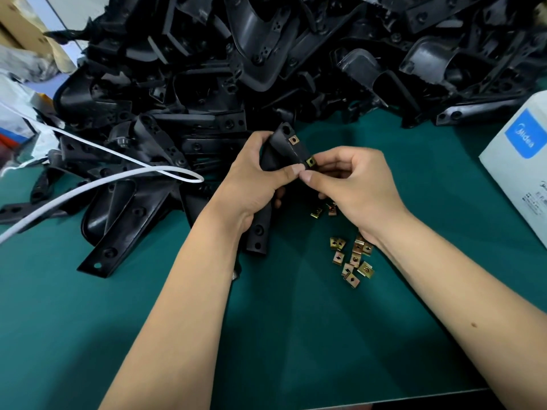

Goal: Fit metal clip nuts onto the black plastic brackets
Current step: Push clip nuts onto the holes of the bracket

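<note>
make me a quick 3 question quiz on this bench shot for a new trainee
1. True or false: the bracket in the hands already has a clip nut fitted near its upper end.
2. Where do the loose clip nuts lie? A) in the white box B) on the green mat under the right wrist C) on top of the bracket pile
3. Which hand presses the second clip nut onto the bracket's edge?

Key: 1 true; 2 B; 3 the right hand, while the left hand grips the bracket.
</note>
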